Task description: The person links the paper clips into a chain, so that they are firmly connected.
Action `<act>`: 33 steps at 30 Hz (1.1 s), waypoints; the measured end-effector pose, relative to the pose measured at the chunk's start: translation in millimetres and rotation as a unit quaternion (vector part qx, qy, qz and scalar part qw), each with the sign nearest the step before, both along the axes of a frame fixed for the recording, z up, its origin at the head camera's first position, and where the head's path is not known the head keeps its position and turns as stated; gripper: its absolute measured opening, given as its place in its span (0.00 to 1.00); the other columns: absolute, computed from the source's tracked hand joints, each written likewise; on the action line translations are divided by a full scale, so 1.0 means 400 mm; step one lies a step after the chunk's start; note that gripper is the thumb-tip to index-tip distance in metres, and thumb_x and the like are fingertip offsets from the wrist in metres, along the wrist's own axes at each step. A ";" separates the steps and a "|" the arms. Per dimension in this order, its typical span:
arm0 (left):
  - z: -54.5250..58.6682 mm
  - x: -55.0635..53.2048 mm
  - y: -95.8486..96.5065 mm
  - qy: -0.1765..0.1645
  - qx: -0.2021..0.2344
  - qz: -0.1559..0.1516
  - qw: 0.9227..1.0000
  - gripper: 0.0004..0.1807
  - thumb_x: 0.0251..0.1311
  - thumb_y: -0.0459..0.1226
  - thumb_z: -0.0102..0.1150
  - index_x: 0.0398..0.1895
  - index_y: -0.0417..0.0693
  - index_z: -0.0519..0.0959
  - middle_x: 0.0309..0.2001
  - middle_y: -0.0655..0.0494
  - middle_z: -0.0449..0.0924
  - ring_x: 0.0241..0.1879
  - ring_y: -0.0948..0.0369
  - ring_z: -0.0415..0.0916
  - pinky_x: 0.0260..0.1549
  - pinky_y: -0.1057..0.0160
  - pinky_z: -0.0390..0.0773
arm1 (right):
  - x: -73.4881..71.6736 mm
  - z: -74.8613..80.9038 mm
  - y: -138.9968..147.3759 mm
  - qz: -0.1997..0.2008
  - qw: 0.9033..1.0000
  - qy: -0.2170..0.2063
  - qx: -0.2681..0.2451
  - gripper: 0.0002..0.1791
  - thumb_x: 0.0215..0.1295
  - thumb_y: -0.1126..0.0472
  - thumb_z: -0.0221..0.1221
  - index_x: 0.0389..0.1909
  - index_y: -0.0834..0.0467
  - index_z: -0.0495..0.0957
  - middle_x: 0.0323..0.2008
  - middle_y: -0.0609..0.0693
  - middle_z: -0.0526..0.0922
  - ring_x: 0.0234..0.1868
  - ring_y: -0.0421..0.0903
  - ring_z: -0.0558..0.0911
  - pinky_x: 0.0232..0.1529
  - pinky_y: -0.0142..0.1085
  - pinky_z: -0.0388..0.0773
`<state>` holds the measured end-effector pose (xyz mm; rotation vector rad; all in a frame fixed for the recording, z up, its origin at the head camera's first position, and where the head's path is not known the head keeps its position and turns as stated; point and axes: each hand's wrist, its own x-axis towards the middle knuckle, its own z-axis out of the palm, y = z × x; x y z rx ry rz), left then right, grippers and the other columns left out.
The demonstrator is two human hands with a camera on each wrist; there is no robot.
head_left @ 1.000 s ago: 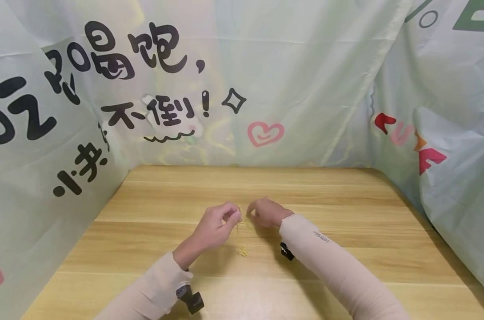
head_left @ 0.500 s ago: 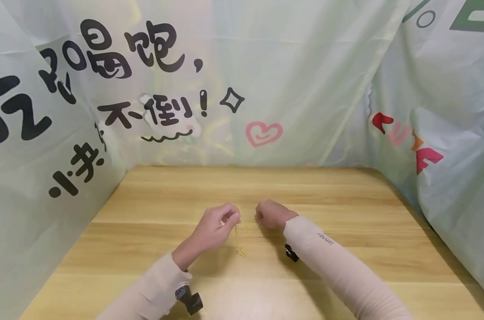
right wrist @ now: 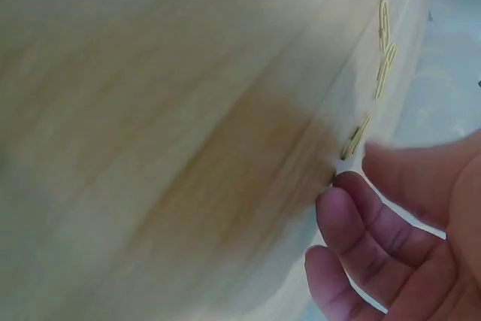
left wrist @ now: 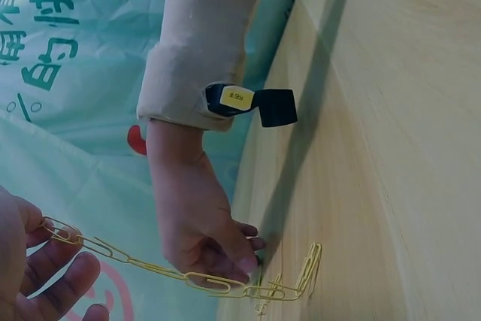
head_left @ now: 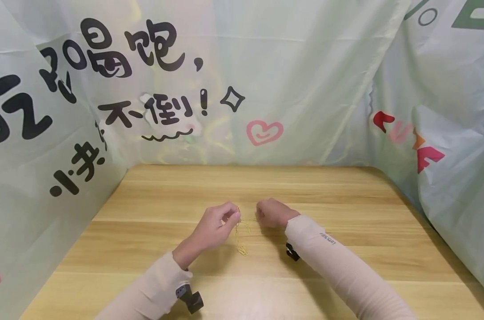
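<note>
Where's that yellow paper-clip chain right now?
In the left wrist view, the yellow paper-clip chain runs from the left hand at lower left past the right hand; in the head view, it hangs between both hands.

Pale printed sheets (head_left: pixel 306 80) around three sides of a wood-grain tabletop (head_left: pixel 242 182)

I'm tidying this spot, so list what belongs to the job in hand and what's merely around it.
In the job:
linked yellow paper clips
left hand, holding them
right hand, close to them

Just around:
wooden table
printed cloth
black wrist devices
</note>
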<state>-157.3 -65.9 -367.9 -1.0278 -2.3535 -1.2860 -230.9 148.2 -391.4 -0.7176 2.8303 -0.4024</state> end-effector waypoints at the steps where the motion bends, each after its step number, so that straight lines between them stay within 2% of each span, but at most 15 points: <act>1: 0.001 0.001 0.000 -0.001 -0.001 0.000 1.000 0.08 0.69 0.33 0.49 0.34 0.41 0.78 0.29 0.53 0.81 0.29 0.62 0.78 0.31 0.64 0.80 | -0.001 -0.003 -0.002 -0.003 1.000 -0.003 -0.001 0.06 0.59 0.67 0.63 0.26 0.56 0.77 0.24 0.45 0.76 0.26 0.43 0.73 0.30 0.36 0.74; 4: 0.001 0.001 0.002 -0.005 -0.001 -0.001 1.000 0.09 0.69 0.33 0.49 0.34 0.40 0.78 0.29 0.53 0.81 0.29 0.62 0.78 0.32 0.63 0.80 | -0.002 -0.011 -0.009 -0.008 1.000 -0.009 0.004 0.06 0.60 0.65 0.65 0.26 0.55 0.77 0.25 0.45 0.77 0.28 0.42 0.74 0.33 0.36 0.76; 9: -0.001 0.001 0.004 -0.008 -0.003 0.000 1.000 0.08 0.69 0.33 0.50 0.33 0.41 0.78 0.29 0.53 0.81 0.29 0.62 0.78 0.32 0.63 0.80 | 0.006 -0.015 -0.016 -0.010 1.000 -0.018 0.019 0.12 0.61 0.70 0.59 0.19 0.56 0.73 0.17 0.45 0.68 0.20 0.42 0.67 0.23 0.34 0.67; 11: -0.002 0.001 0.004 -0.008 -0.005 0.002 1.000 0.08 0.68 0.33 0.50 0.34 0.40 0.78 0.29 0.52 0.81 0.29 0.61 0.78 0.32 0.64 0.80 | 0.010 -0.012 -0.017 -0.006 1.000 -0.020 0.022 0.12 0.60 0.71 0.58 0.19 0.56 0.72 0.16 0.46 0.67 0.19 0.42 0.66 0.21 0.34 0.66; 13: -0.002 0.001 0.003 -0.007 -0.005 0.003 1.000 0.08 0.68 0.33 0.50 0.34 0.40 0.78 0.29 0.51 0.82 0.29 0.61 0.78 0.31 0.64 0.80 | 0.012 -0.011 -0.013 0.002 1.000 -0.022 0.014 0.10 0.60 0.71 0.57 0.23 0.56 0.72 0.19 0.46 0.71 0.21 0.42 0.69 0.23 0.34 0.69; 16: -0.003 0.000 0.002 -0.008 -0.007 0.002 1.000 0.08 0.68 0.33 0.50 0.34 0.40 0.78 0.29 0.50 0.82 0.29 0.61 0.78 0.32 0.64 0.79 | 0.013 -0.009 -0.005 0.014 0.999 -0.027 -0.032 0.04 0.61 0.71 0.56 0.32 0.58 0.75 0.27 0.48 0.78 0.28 0.43 0.75 0.32 0.37 0.76; 18: -0.002 0.000 0.001 -0.009 -0.008 0.004 1.000 0.08 0.69 0.34 0.49 0.34 0.41 0.78 0.30 0.52 0.82 0.29 0.62 0.78 0.32 0.64 0.79 | 0.016 -0.006 0.001 0.019 0.997 -0.029 -0.068 0.07 0.61 0.71 0.55 0.38 0.59 0.76 0.32 0.49 0.80 0.32 0.44 0.77 0.37 0.39 0.78; 21: -0.002 0.001 0.001 -0.013 -0.012 0.005 1.000 0.09 0.69 0.35 0.49 0.34 0.42 0.78 0.30 0.53 0.82 0.29 0.62 0.78 0.32 0.64 0.79 | 0.026 0.008 0.008 0.020 0.993 -0.029 -0.111 0.07 0.65 0.69 0.55 0.42 0.62 0.77 0.34 0.50 0.80 0.34 0.45 0.78 0.39 0.40 0.78; 29: 0.003 -0.001 0.002 -0.014 -0.017 -0.004 1.000 0.09 0.69 0.34 0.49 0.34 0.40 0.77 0.30 0.49 0.82 0.30 0.61 0.78 0.32 0.64 0.80 | 0.055 0.050 0.022 0.021 0.977 -0.054 -0.207 0.05 0.70 0.66 0.52 0.38 0.64 0.75 0.29 0.52 0.77 0.28 0.43 0.74 0.30 0.36 0.74; 33: 0.000 -0.002 0.003 -0.015 -0.017 -0.004 1.000 0.08 0.69 0.34 0.49 0.34 0.41 0.77 0.30 0.50 0.82 0.29 0.61 0.79 0.32 0.65 0.80 | 0.068 0.063 0.023 0.042 0.965 -0.063 -0.253 0.04 0.69 0.67 0.52 0.33 0.61 0.72 0.28 0.52 0.79 0.29 0.46 0.78 0.29 0.36 0.76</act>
